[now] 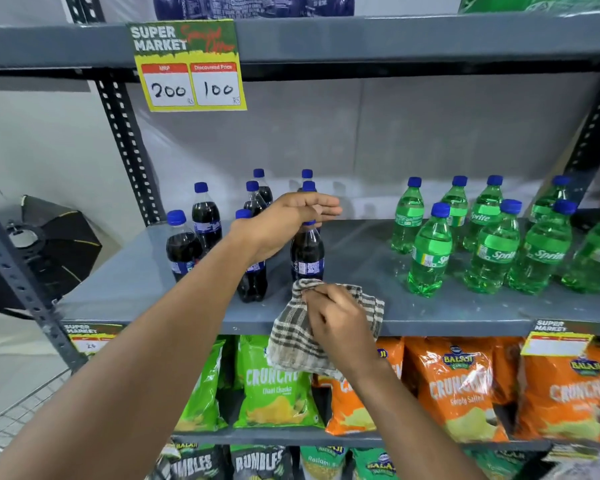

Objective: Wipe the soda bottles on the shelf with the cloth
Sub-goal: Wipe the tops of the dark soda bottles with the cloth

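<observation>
Several dark cola bottles with blue caps stand on the left part of the grey shelf (361, 265). My left hand (288, 220) rests over the cap of the front cola bottle (307, 258), fingers stretched out flat, palm on top. My right hand (336, 320) is closed on a brown and white checked cloth (291, 334) at the shelf's front edge, just below that bottle. Several green Sprite bottles (430, 251) with blue caps stand on the right part of the same shelf.
A yellow price sign (189, 67) hangs from the upper shelf. Green and orange chip bags (454, 386) fill the shelf below. A perforated metal upright (125, 133) frames the left side. A black object (49, 244) sits outside the rack at left.
</observation>
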Demonstrator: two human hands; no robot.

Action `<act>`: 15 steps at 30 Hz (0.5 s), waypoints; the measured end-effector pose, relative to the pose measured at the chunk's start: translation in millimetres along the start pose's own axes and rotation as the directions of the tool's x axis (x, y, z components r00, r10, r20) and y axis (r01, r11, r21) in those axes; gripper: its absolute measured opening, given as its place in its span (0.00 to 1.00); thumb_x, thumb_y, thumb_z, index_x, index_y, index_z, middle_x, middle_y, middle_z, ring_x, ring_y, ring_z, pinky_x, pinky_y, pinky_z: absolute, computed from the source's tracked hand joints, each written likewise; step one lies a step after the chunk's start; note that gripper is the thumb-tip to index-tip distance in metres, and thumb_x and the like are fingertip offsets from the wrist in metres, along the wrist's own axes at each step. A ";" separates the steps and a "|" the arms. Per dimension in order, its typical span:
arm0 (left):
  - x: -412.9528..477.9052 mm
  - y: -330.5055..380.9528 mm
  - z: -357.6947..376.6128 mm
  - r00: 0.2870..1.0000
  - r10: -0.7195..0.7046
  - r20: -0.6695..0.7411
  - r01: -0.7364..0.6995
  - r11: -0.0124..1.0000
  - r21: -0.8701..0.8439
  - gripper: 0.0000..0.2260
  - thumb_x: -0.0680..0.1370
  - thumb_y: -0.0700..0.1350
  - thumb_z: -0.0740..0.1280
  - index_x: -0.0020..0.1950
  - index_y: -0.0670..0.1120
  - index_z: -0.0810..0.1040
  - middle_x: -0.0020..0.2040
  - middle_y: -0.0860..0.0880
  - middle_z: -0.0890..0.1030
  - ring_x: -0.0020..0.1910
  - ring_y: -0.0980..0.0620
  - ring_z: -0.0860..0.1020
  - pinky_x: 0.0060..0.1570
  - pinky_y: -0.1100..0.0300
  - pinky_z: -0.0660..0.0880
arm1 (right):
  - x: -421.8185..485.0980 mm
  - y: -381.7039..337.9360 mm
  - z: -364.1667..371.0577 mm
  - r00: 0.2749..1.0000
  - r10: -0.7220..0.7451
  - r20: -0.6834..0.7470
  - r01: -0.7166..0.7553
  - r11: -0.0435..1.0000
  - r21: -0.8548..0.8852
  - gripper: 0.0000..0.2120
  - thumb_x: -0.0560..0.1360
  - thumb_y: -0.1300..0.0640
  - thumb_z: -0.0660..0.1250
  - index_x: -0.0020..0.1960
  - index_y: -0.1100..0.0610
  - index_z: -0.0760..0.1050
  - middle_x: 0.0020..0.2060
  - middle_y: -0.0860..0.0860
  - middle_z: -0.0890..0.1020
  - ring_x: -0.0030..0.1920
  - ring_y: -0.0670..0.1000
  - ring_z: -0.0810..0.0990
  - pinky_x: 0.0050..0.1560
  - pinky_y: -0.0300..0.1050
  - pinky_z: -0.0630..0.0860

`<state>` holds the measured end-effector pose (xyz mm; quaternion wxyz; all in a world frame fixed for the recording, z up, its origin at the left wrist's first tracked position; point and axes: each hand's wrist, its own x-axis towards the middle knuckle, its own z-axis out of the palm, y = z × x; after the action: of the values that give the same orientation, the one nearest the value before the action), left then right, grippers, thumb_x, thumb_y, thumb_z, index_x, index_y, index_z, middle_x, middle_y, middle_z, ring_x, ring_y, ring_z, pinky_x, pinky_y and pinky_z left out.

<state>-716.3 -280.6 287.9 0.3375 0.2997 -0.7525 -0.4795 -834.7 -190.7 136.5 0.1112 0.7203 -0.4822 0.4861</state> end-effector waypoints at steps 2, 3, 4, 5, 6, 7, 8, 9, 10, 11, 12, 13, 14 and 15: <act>0.6 -1.0 -1.1 1.000 0.001 0.004 -0.001 1.000 -0.025 0.17 0.83 0.33 0.55 0.67 0.42 0.76 0.63 0.46 0.82 0.65 0.55 0.79 0.70 0.57 0.70 | 4.1 -0.1 -6.2 0.996 0.038 -0.076 -0.036 0.999 0.026 0.08 0.73 0.69 0.76 0.51 0.63 0.85 0.46 0.56 0.85 0.46 0.57 0.83 0.47 0.51 0.82; 1.1 -1.0 -1.3 1.000 0.000 0.007 0.000 0.999 -0.039 0.17 0.82 0.33 0.55 0.66 0.43 0.77 0.63 0.46 0.82 0.65 0.53 0.79 0.71 0.55 0.70 | 10.1 0.1 -10.5 0.992 0.049 -0.120 -0.047 0.999 0.027 0.08 0.72 0.70 0.76 0.51 0.64 0.85 0.46 0.57 0.85 0.46 0.57 0.84 0.47 0.52 0.83; 1.5 -1.4 -1.8 1.000 0.001 0.011 -0.001 0.999 -0.052 0.17 0.82 0.33 0.55 0.65 0.44 0.78 0.63 0.47 0.83 0.66 0.52 0.79 0.72 0.53 0.69 | 18.7 0.4 -14.4 0.984 0.059 -0.168 -0.055 0.998 0.027 0.08 0.72 0.71 0.76 0.51 0.66 0.85 0.45 0.58 0.85 0.45 0.58 0.84 0.47 0.53 0.83; 1.8 -1.8 -2.3 1.000 0.002 0.016 -0.001 0.998 -0.064 0.17 0.82 0.33 0.55 0.63 0.45 0.79 0.62 0.47 0.83 0.66 0.51 0.79 0.71 0.52 0.69 | 29.2 1.0 -18.1 0.974 0.070 -0.217 -0.064 0.997 0.035 0.07 0.72 0.71 0.75 0.50 0.66 0.85 0.44 0.59 0.85 0.44 0.58 0.85 0.45 0.55 0.84; 2.0 -2.1 -2.4 1.000 0.003 0.021 -0.001 0.997 -0.081 0.17 0.82 0.33 0.55 0.62 0.46 0.80 0.62 0.47 0.84 0.65 0.51 0.80 0.71 0.51 0.70 | 40.4 1.1 -21.5 0.964 0.075 -0.255 -0.065 0.997 0.046 0.06 0.73 0.71 0.75 0.50 0.67 0.85 0.44 0.59 0.85 0.44 0.59 0.85 0.44 0.56 0.83; 2.2 -2.2 -2.6 1.000 0.002 0.023 0.001 0.994 -0.107 0.17 0.82 0.34 0.55 0.62 0.45 0.80 0.61 0.46 0.84 0.64 0.50 0.80 0.69 0.52 0.72 | 51.2 -0.5 -24.4 0.961 0.066 -0.269 -0.053 0.997 0.056 0.05 0.74 0.71 0.74 0.50 0.67 0.85 0.43 0.59 0.85 0.43 0.58 0.84 0.43 0.56 0.83; 2.7 -2.4 -2.4 1.000 -0.001 0.025 0.005 0.990 -0.142 0.17 0.82 0.34 0.55 0.61 0.44 0.80 0.60 0.45 0.85 0.63 0.50 0.81 0.67 0.53 0.73 | 60.5 -4.1 -26.3 0.964 0.046 -0.261 -0.033 0.998 0.054 0.05 0.75 0.70 0.74 0.50 0.67 0.85 0.43 0.58 0.84 0.43 0.58 0.84 0.43 0.55 0.82; 3.0 -2.5 -2.0 1.000 -0.008 0.027 0.012 0.985 -0.172 0.17 0.82 0.34 0.55 0.61 0.43 0.81 0.60 0.44 0.85 0.62 0.50 0.82 0.65 0.54 0.75 | 67.2 -9.0 -26.6 0.972 0.016 -0.234 -0.007 0.999 0.038 0.05 0.74 0.70 0.74 0.50 0.66 0.85 0.43 0.58 0.84 0.43 0.58 0.83 0.43 0.54 0.81; 3.2 -2.5 -1.7 0.999 -0.014 0.029 0.019 0.982 -0.187 0.16 0.82 0.34 0.55 0.61 0.43 0.81 0.59 0.44 0.85 0.62 0.50 0.82 0.64 0.55 0.76 | 71.5 -13.9 -25.5 0.979 -0.021 -0.202 0.024 1.000 0.009 0.04 0.74 0.70 0.74 0.48 0.66 0.85 0.42 0.58 0.83 0.42 0.58 0.81 0.42 0.53 0.80; 3.2 -2.4 -1.7 0.999 -0.016 0.029 0.021 0.983 -0.185 0.17 0.82 0.34 0.55 0.62 0.42 0.81 0.59 0.45 0.85 0.62 0.50 0.82 0.64 0.55 0.75 | 73.0 -18.4 -23.5 0.983 -0.059 -0.173 0.055 0.998 -0.026 0.04 0.73 0.71 0.74 0.47 0.66 0.84 0.40 0.58 0.82 0.41 0.59 0.80 0.42 0.52 0.78; 3.3 -2.5 -1.4 1.000 -0.013 0.028 0.018 0.985 -0.173 0.17 0.82 0.34 0.55 0.62 0.42 0.81 0.59 0.45 0.85 0.62 0.50 0.82 0.66 0.55 0.75 | 71.9 -21.5 -21.0 0.985 -0.088 -0.147 0.081 0.995 -0.055 0.04 0.72 0.71 0.74 0.45 0.66 0.84 0.39 0.58 0.82 0.40 0.59 0.79 0.41 0.51 0.77; 3.1 -2.6 -1.8 1.000 -0.009 0.027 0.013 0.987 -0.160 0.17 0.82 0.34 0.55 0.62 0.43 0.80 0.60 0.44 0.85 0.62 0.50 0.82 0.67 0.54 0.74 | 67.5 -23.0 -17.5 0.987 -0.105 -0.124 0.096 0.993 -0.073 0.03 0.72 0.71 0.74 0.44 0.65 0.84 0.39 0.57 0.81 0.40 0.59 0.79 0.41 0.51 0.76; 3.1 -2.6 -2.0 1.000 -0.005 0.027 0.008 0.989 -0.150 0.17 0.82 0.34 0.54 0.62 0.43 0.80 0.60 0.44 0.85 0.63 0.50 0.81 0.68 0.54 0.73 | 60.4 -22.3 -13.2 0.989 -0.105 -0.100 0.098 0.992 -0.077 0.03 0.72 0.71 0.74 0.44 0.65 0.84 0.39 0.57 0.81 0.41 0.59 0.79 0.40 0.51 0.77; 3.2 -2.4 -2.0 1.000 -0.001 0.026 0.005 0.989 -0.145 0.17 0.82 0.34 0.54 0.62 0.43 0.80 0.61 0.44 0.84 0.63 0.50 0.81 0.69 0.53 0.72 | 51.0 -20.3 -8.9 0.993 -0.093 -0.073 0.088 0.994 -0.070 0.02 0.73 0.70 0.74 0.45 0.65 0.84 0.40 0.57 0.82 0.42 0.60 0.80 0.40 0.52 0.78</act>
<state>-716.3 -284.9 287.0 0.3477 0.2693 -0.7196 -0.5374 -820.4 -204.7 188.4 0.1755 0.7183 -0.4602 0.4914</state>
